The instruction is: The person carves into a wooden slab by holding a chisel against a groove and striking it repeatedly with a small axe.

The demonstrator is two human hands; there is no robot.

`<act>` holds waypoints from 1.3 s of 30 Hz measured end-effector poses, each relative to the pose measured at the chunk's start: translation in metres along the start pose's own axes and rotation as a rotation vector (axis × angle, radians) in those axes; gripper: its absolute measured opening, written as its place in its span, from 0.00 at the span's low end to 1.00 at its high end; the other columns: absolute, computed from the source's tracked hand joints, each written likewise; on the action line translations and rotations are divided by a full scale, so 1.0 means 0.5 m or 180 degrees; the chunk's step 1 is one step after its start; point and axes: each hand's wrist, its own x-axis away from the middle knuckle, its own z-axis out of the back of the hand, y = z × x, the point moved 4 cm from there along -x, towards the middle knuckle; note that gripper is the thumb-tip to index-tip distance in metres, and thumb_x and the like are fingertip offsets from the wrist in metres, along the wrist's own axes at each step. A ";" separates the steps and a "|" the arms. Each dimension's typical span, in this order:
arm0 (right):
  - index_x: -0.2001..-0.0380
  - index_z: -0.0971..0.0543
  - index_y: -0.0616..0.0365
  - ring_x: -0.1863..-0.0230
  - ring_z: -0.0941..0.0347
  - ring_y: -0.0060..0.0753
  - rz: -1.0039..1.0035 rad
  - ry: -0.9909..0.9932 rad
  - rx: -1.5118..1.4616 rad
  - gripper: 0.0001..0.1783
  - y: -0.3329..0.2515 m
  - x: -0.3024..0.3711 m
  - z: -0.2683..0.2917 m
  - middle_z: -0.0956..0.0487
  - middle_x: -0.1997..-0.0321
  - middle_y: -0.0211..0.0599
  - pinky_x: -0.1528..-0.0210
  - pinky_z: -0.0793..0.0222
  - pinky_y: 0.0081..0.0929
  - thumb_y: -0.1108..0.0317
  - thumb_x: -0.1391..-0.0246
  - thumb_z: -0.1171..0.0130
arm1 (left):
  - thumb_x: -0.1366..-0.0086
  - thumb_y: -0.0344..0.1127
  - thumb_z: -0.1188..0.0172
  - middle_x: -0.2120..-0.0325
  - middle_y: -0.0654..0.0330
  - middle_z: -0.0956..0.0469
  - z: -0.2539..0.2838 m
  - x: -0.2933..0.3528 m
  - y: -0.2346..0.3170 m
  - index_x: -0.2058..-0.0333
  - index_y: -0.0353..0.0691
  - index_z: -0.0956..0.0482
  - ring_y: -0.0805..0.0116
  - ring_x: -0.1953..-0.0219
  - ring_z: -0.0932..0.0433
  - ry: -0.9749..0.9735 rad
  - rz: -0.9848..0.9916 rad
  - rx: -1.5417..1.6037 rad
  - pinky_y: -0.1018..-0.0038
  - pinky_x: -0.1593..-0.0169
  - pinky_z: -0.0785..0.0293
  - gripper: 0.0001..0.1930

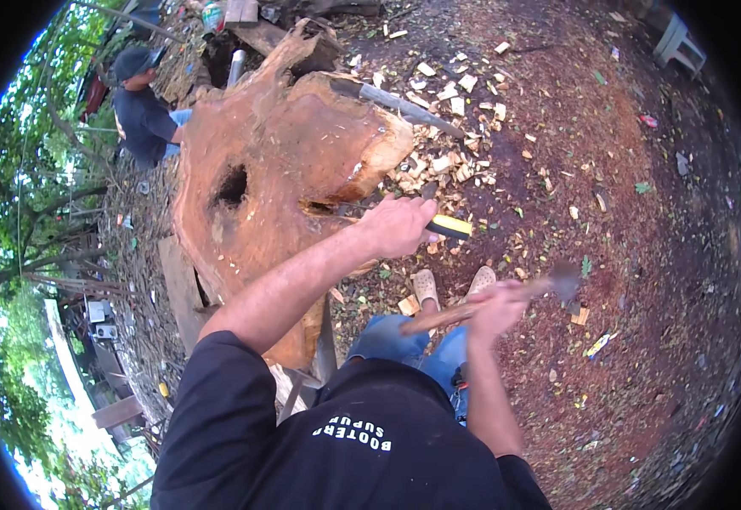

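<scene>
Reddish dirt ground point(642, 280) carries a big carved stump point(277, 161), scattered wood chips point(447, 161) and a white plastic chair point(679, 42).

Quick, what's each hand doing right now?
Left hand: closed around a yellow-and-black tool handle, against the big log.
Right hand: closed on a wooden-handled hammer.

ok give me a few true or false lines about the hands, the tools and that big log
1. The left hand grips a tool with a yellow and black handle against the big reddish log. True.
2. The right hand is empty. False: it holds a wooden-handled hammer, its head blurred.
3. The log is smooth and whole. False: it has a dark hole in its face.
4. Pale wood chips lie on the ground beside the log. True.
5. Nobody else is in view. False: a person in a dark cap is behind the log.
</scene>
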 end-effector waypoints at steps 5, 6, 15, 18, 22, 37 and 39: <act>0.57 0.29 0.59 0.85 0.32 0.22 -0.0153 -0.1084 0.1311 0.11 0.057 -0.006 -0.011 0.26 0.75 0.31 0.83 0.34 0.22 0.74 0.44 0.46 | 0.33 0.48 0.39 0.62 0.50 0.22 -0.018 -0.006 -0.013 0.60 0.38 0.31 0.48 0.53 0.22 -0.0061 -0.0020 -0.0106 0.49 0.47 0.33 0.19; 0.58 0.28 0.57 0.86 0.32 0.20 -0.0514 -0.0843 0.1048 0.10 0.043 -0.014 0.001 0.26 0.75 0.30 0.84 0.35 0.21 0.75 0.44 0.44 | 0.33 0.48 0.39 0.62 0.50 0.22 -0.020 -0.003 -0.023 0.60 0.38 0.31 0.48 0.53 0.22 -0.0049 0.0012 -0.0108 0.49 0.47 0.33 0.19; 0.57 0.30 0.59 0.81 0.28 0.26 0.0177 -0.1389 0.1819 0.10 0.075 0.034 -0.044 0.27 0.74 0.32 0.79 0.29 0.25 0.69 0.41 0.46 | 0.33 0.47 0.39 0.62 0.49 0.22 -0.019 -0.011 0.004 0.60 0.37 0.31 0.48 0.52 0.22 0.0040 -0.0064 -0.0057 0.49 0.46 0.34 0.19; 0.57 0.28 0.59 0.81 0.28 0.23 -0.0459 -0.1212 0.1194 0.10 0.074 0.004 -0.015 0.27 0.74 0.30 0.77 0.31 0.23 0.72 0.42 0.46 | 0.34 0.47 0.38 0.63 0.48 0.22 -0.012 -0.008 -0.033 0.61 0.37 0.31 0.48 0.52 0.22 0.0069 0.0159 -0.0137 0.49 0.46 0.35 0.19; 0.55 0.32 0.59 0.86 0.32 0.22 -0.0150 -0.0114 0.0165 0.12 -0.009 -0.050 0.039 0.29 0.75 0.31 0.86 0.31 0.22 0.77 0.43 0.51 | 0.34 0.47 0.38 0.63 0.48 0.21 -0.016 0.009 -0.040 0.61 0.37 0.32 0.47 0.54 0.22 0.0197 0.0190 -0.0158 0.49 0.47 0.35 0.19; 0.54 0.34 0.60 0.86 0.33 0.21 -0.0489 -0.0805 0.0612 0.12 -0.008 -0.013 -0.044 0.28 0.74 0.31 0.85 0.33 0.21 0.75 0.42 0.52 | 0.37 0.41 0.36 0.64 0.46 0.18 -0.003 -0.003 -0.027 0.58 0.35 0.29 0.45 0.57 0.19 0.0192 0.0375 -0.0102 0.53 0.51 0.26 0.17; 0.54 0.33 0.60 0.83 0.29 0.26 -0.0779 -0.1354 0.0990 0.13 0.001 0.023 -0.073 0.27 0.75 0.33 0.81 0.31 0.29 0.75 0.43 0.49 | 0.40 0.40 0.35 0.66 0.46 0.18 -0.002 -0.007 -0.029 0.59 0.36 0.27 0.46 0.59 0.18 0.0143 0.0460 -0.0022 0.55 0.53 0.24 0.17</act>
